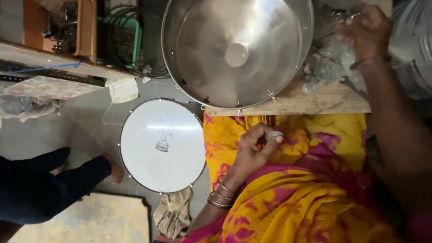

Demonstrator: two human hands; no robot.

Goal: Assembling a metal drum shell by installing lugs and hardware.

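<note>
The left hand (254, 150) pinches a small metal nut (274, 134) over the lap, below the steel drum shell (237, 51) on the wooden bench (315, 101), while the right hand (366, 29) (nearer that shell) closes on small hardware (344, 15).

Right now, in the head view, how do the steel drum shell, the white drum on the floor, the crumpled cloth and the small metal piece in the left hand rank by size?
1. Steel drum shell, though it sits nearer the camera.
2. White drum.
3. Crumpled cloth.
4. Small metal piece, pinched by the left hand.
</note>
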